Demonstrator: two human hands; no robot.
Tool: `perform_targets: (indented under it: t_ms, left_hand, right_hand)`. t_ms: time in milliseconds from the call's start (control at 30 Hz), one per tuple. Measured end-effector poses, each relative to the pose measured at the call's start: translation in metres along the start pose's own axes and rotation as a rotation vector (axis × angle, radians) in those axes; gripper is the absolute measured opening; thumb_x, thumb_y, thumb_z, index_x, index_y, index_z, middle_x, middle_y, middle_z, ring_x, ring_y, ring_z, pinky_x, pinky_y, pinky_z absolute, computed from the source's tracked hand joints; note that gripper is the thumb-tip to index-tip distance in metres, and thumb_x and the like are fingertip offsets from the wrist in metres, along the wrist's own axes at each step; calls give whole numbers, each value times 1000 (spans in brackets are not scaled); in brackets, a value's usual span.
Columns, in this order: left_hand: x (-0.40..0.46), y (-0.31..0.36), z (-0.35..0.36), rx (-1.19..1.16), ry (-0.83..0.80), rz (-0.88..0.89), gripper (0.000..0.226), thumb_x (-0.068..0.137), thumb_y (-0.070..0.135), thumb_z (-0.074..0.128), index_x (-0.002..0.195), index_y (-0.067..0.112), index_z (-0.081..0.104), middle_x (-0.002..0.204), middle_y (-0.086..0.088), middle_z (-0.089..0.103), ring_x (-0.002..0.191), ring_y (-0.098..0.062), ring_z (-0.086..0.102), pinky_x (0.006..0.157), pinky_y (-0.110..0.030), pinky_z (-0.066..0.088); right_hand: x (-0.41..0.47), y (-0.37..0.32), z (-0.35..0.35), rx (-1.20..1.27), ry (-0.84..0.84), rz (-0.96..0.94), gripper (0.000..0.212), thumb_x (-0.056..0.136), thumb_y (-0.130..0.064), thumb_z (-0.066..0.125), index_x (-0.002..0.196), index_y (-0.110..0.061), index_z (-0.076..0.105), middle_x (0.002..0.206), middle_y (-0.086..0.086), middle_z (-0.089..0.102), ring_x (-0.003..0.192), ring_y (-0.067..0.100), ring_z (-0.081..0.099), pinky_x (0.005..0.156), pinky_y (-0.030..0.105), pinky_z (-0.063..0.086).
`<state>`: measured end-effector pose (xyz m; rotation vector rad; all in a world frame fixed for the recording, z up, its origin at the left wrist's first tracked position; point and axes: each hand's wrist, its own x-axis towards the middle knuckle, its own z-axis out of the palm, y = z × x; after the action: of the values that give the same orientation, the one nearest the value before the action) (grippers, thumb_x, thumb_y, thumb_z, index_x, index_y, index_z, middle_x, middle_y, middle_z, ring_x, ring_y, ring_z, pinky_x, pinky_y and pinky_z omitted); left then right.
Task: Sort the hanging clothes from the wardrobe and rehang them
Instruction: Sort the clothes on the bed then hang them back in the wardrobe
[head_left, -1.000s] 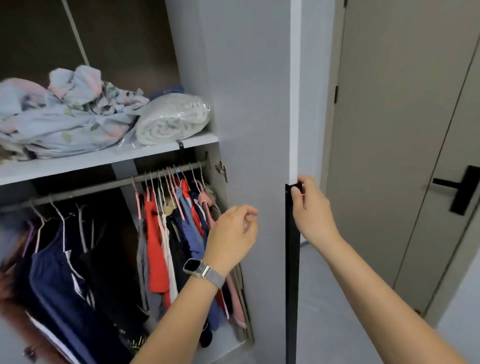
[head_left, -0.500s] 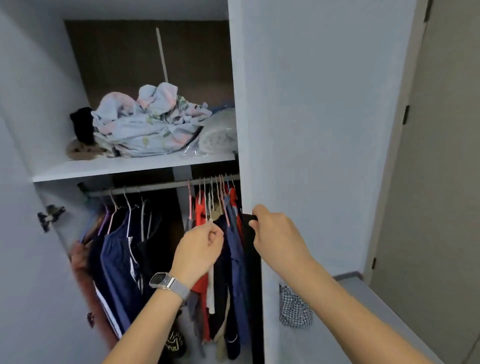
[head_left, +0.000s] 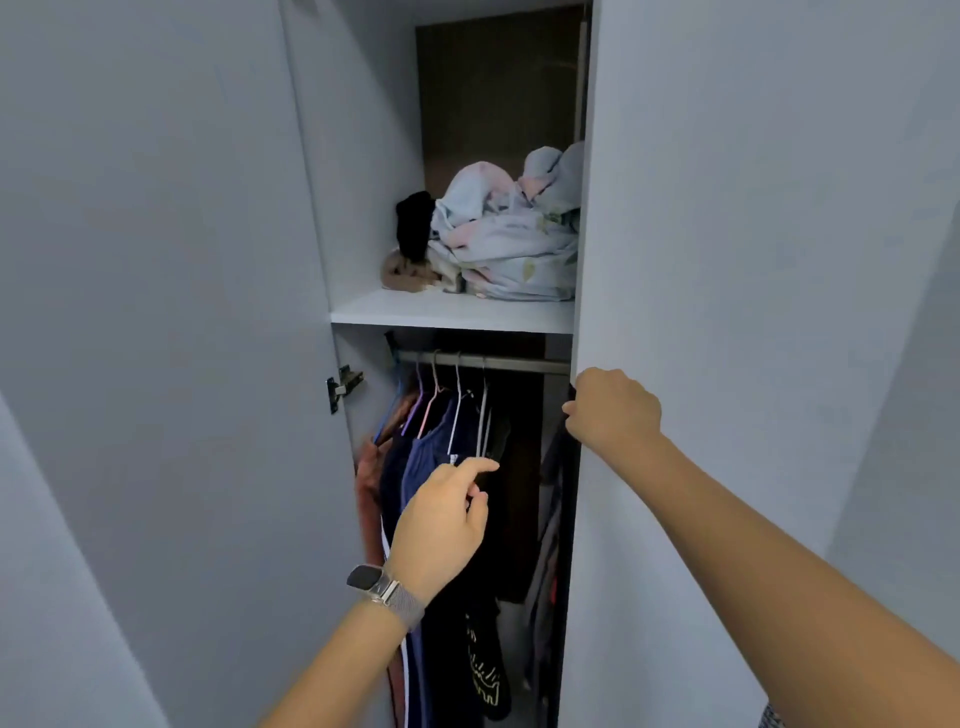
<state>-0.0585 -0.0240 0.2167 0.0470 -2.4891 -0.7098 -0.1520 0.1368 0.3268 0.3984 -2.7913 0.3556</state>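
Now the wardrobe (head_left: 363, 208) is filling the whole view, and its right door (head_left: 753, 260) is swinging across the opening: a second ago it was standing edge-on and well clear, with a bright bunch of red, white and blue garments showing on the right of the rail, and now its pale face is covering all of that, leaving only a narrow gap between it and the left door (head_left: 156, 260). Inside that gap the upper shelf (head_left: 447, 313) is still carrying a crumpled pastel bundle of bedding (head_left: 506, 239) toward its right end, with a small black item (head_left: 414, 226) at the bundle's left. Under the shelf's front edge the rail (head_left: 483, 362) is holding the hanging clothes (head_left: 441, 519), dark navy and black pieces on thin hangers (head_left: 457, 400) crowded toward the rail's left end beside the hinge (head_left: 343, 387). The right hand (head_left: 613, 410) is gripping the inner edge of the right door, fingers curled round it and mostly hidden behind. The left hand (head_left: 441, 525), a watch (head_left: 382, 590) on its wrist, is reaching into the gap with fingers loosely apart and the forefinger stretched toward the clothes, holding nothing; whether the fingertip is touching cloth cannot be told. Judging from this, the sorting has not begun, nothing is off the rail yet, and the person seems to be shifting the doors to work on the left-hand section first, which will likely want the left hand closing on one hanger's hook.
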Motion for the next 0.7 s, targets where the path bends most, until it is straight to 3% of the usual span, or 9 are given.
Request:
perform_targets:
  t_ms: [167,300,400,533,700]
  left_hand:
    - [17,-24,17,-19,32,-45,24,94,24,50,116,27,57,93,10,55,80,-5,57,72,-31,52]
    - [41,-22,43,-14,-57,-36,24,95,26,50,117,22,57,96,8,58,83,-8,58,75,-31,52]
    - [58,-26,54,-48,-81,-54,24,94,27,50,117,23,57,96,9,58,83,-7,59,74,-32,53]
    - [70,-34,55,-111,-72,-54,21,92,24,51,112,24,59,94,11,57,83,-6,58,78,-32,52]
    - [81,-45,44,-119,-48,-61,20,92,22,50,108,23,61,95,10,58,82,-6,59,78,-28,52]
  right_hand:
    - [45,-6,14,-2,17,21,16,91,-17,57,79,-11,49,66,-1,39,68,20,45,58,27,35]
    - [73,-11,25,-5,23,69,5,89,-12,58,85,-11,54,71,1,42,70,22,46,59,27,34]
    - [93,-11,35,-11,37,86,10,88,-11,59,82,-12,51,74,2,44,70,22,46,60,27,35]
    - [116,-8,50,5,64,119,13,89,-12,57,78,-10,49,66,1,38,62,21,41,49,23,26]
    - [127,-7,54,11,91,125,27,88,-13,59,66,-10,44,65,3,40,65,25,45,48,23,24]
